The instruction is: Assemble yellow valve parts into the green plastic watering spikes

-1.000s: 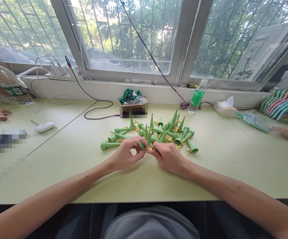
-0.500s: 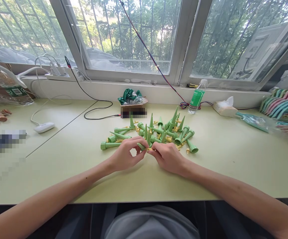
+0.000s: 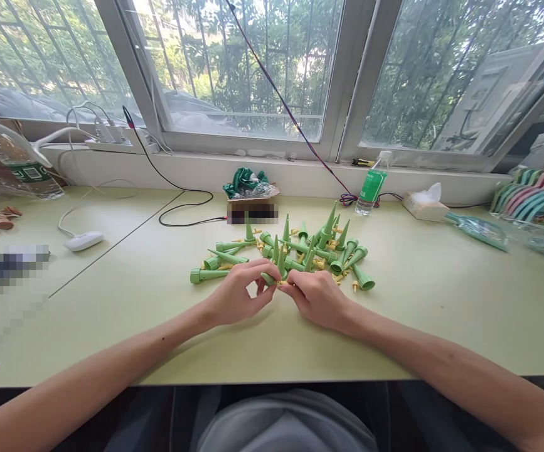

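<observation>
Meeting fingertip to fingertip, both hands (image 3: 281, 292) angle inward above the table (image 3: 272, 351).

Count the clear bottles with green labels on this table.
2 in view. One bottle is at the back left of the table, partly behind a white cable; the other bottle is at the back right, left of the tissue box. None seems hidden.

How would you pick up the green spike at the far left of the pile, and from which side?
I'd pinch the green spike by its wide cap, fingers coming from the left. It lies on its side with the cap facing outward, away from the other spikes, while its narrower body points into the pile, where neighbours would probably crowd your fingers.
</observation>
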Tool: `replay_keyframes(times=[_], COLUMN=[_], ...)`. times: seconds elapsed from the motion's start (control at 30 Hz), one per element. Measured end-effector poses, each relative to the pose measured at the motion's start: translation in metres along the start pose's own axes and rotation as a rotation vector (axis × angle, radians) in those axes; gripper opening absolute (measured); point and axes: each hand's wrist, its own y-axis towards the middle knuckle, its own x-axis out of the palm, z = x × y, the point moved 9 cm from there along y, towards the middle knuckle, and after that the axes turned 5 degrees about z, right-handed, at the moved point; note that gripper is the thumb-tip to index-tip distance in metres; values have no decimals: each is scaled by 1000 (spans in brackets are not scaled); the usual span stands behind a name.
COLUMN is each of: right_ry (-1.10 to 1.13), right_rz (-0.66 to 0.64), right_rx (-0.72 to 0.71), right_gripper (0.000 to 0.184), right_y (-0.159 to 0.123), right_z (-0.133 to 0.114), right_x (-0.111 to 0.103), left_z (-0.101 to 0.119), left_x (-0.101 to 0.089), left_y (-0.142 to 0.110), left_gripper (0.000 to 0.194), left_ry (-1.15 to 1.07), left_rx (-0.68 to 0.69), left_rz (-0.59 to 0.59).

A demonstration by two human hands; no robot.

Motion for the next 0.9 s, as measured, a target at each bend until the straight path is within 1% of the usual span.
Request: replay_keyframes(times=[0.37,0.5,0.63,0.77,0.9], right_ry=[5,7,7,5,10], right_rz=[1,-3,7,23,36], right_rx=[3,12,18,6,-3], right_gripper=[38,38,39,44,53], right_y=[1,1,2,2,2], right_z=[0,0,1,1,1], right_x=[0,1,1,0,0], left_z=[-9,-7,-8,-12,-16], left_x=[1,0,0,-1,-1], left_y=[-2,-1,0,0,0], left_gripper=[14,13,11,8,6], left_ry=[55,41,17,-30,-66], left_rx=[-42,-39,-79,-114,-147], left_rz=[-8,-6,-1,13,13])
